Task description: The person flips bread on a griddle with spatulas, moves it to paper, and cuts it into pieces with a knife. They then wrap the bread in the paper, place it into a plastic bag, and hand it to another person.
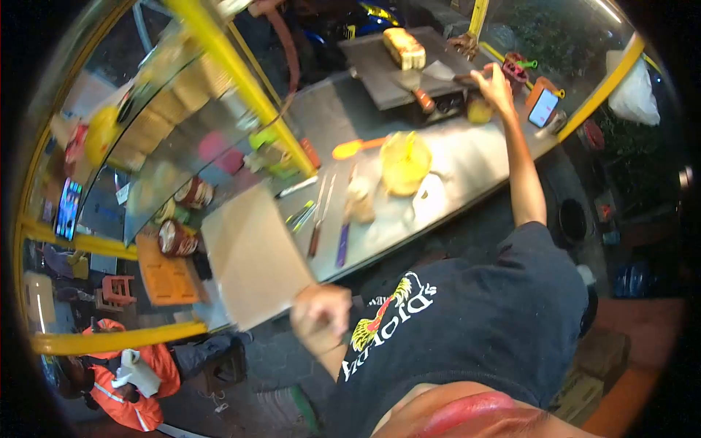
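While the right hand [496, 89] is at the handle of the spatula [440, 71], near the bread [404, 49] on the far griddle [374, 75], its grip is unclear; control calls for a level wrist. The blurred left hand [321, 314], grip also unclear, is beside the board [252, 255].

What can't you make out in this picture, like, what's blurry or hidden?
All in the head view:
- Left hand: motion blur hides whether it holds anything.
- Right hand: too small to tell if its fingers grip the spatula.
- Phone at right: screen too small to read.
- Black shirt: folds hide part of the lettering.
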### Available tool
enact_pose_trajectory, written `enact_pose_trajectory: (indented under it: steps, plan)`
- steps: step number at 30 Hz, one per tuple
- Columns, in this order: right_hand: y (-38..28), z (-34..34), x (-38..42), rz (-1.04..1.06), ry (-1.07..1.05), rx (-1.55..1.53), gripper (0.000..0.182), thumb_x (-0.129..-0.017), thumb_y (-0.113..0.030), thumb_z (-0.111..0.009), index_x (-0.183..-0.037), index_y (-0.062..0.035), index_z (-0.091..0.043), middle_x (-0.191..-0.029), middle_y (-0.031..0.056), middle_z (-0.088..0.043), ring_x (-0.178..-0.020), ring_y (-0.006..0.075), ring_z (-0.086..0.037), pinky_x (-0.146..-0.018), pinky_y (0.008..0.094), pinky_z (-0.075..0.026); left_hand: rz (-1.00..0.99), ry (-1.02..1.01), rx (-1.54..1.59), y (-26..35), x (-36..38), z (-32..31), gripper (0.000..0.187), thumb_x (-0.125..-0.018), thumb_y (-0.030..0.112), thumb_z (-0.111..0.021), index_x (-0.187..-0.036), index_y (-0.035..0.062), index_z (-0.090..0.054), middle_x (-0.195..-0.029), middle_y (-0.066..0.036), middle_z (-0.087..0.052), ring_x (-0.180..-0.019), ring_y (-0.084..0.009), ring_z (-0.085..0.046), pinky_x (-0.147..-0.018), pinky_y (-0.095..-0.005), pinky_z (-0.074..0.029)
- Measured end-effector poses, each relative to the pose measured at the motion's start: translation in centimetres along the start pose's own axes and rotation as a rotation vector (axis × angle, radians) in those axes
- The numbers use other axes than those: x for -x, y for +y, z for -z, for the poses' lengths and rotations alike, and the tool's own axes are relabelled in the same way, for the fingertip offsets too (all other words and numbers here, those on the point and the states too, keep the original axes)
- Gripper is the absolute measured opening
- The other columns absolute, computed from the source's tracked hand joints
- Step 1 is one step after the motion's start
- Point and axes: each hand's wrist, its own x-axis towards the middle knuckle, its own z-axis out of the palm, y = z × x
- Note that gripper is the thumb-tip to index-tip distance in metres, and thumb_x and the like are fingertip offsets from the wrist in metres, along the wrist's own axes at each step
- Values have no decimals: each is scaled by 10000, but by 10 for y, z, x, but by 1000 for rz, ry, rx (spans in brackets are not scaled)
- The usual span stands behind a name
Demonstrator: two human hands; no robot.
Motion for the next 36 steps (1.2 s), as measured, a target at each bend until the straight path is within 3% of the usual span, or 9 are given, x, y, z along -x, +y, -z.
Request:
enact_pose_trajectory:
  steps: [3, 4, 6, 10, 13, 16, 22, 26, 36]
  plan:
    - [80, -29, -76, 123, -25, 15, 773, -778, -532, -737, -1288, 7, -520, -974, 199, -698, -713, 272, -691, -643, 377, -554, 558, 337, 195, -162, -175, -69, 542, -1002, 485, -442, -1293, 33, -504, -1121, -178, -611, -856, -208, -600, -650, -320, -474]
    - [82, -32, -81, -10, -193, -240, 622, -816, -464, -738, -1246, -54, -553, -664, 62, -635, -448, 129, -542, -418, 279, -438, 710, 248, 398, -207, -218, -62, 588, -1010, 468, -439, -1408, 43, -361, -1260, -193, -553, -978, -238, -585, -779, -345, -503]
    - [94, -53, -96, -147, -415, -532, 441, -863, -365, -718, -1150, -52, -598, -658, 52, -627, -368, 71, -425, -345, 237, -345, 744, 602, 329, -293, -277, -32, 860, -912, 522, -603, -1461, 26, -163, -1231, -196, -570, -966, -270, -611, -842, -390, -538]
    - [101, -48, -118, -361, -695, -790, 311, -913, -283, -648, -1096, -33, -619, -710, 61, -643, -432, 57, -430, -417, 220, -389, 714, 667, 182, -358, -329, 41, 377, -906, 450, -647, -1008, 90, -606, -745, -7, -551, -579, -119, -498, -503, -269, -398]
    - [127, -63, -148, -326, -755, -1002, 283, -951, -258, -551, -1058, -9, -631, -710, 65, -635, -426, 57, -435, -401, 228, -391, 770, 548, -122, -318, -341, 34, 327, -941, 407, -607, -952, 81, -597, -565, 75, -394, -393, -36, -271, -366, -223, -194]
    - [119, -65, -167, -264, -629, -832, 306, -969, -280, -516, -1038, -4, -631, -665, 43, -603, -416, 60, -433, -371, 226, -368, 608, 574, -1041, -275, -366, 38, 486, -929, 500, -583, -824, 28, -637, -579, 24, -515, -481, -69, -463, -439, -256, -335]
    - [49, -150, -196, -263, -586, -825, 276, -900, -269, -591, -946, -7, -661, -639, 66, -628, -432, 103, -526, -423, 274, -450, 434, 316, -1437, -293, -440, 89, 474, -944, 446, -533, -782, 17, -654, -590, -33, -566, -558, -110, -543, -530, -300, -408]
    - [26, -101, -183, 305, -389, -549, 270, -823, -271, -610, -893, -28, -708, -685, 112, -695, -501, 215, -655, -494, 337, -541, 518, 261, -1521, -258, -459, 100, 462, -945, 429, -525, -806, 8, -656, -621, -39, -580, -587, -129, -560, -559, -311, -419]
    - [32, -146, -193, -315, -704, -975, 255, -854, -210, -603, -911, 36, -634, -617, 80, -591, -391, 113, -499, -448, 304, -539, 501, 253, -1502, -276, -454, 94, 454, -949, 450, -539, -826, 28, -653, -609, -18, -556, -545, -104, -518, -511, -293, -385]
